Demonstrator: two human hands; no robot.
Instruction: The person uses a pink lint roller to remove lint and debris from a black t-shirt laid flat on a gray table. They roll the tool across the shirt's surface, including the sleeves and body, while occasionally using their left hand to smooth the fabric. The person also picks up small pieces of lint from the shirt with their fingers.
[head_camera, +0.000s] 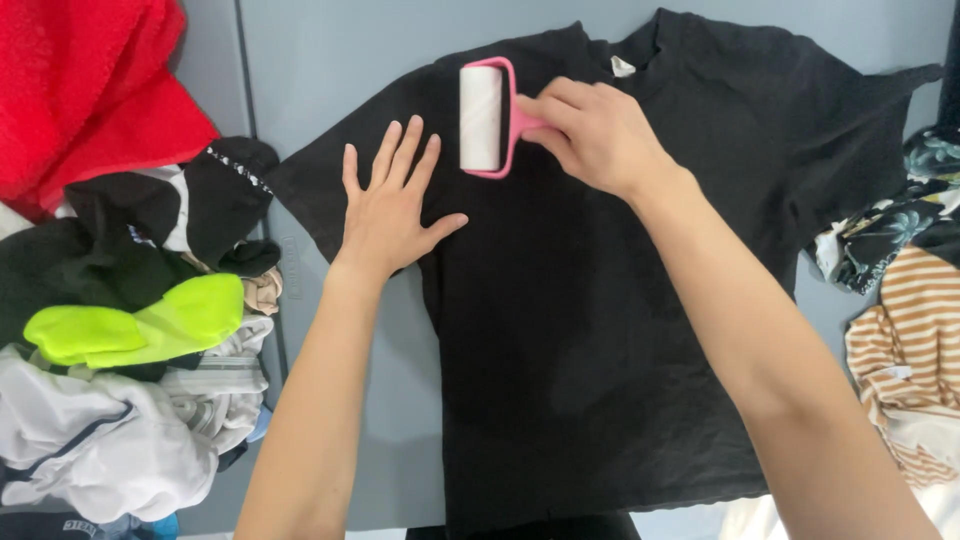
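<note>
Grey table (330, 60) carries black T-shirt (600, 300), spread flat, neck away from you. Clothes pile (130, 330) on your left, striped garment (910, 350) on right. Your left hand (390, 215) released, palm flat on shirt. Your right hand (590, 135) grasps pink lint roller (483, 118), white roll resting on shirt's upper chest.

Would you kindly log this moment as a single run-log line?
left hand: flat on black T-shirt | right hand: grips pink lint roller on shirt | surface: grey table | clothes piles both sides
</note>
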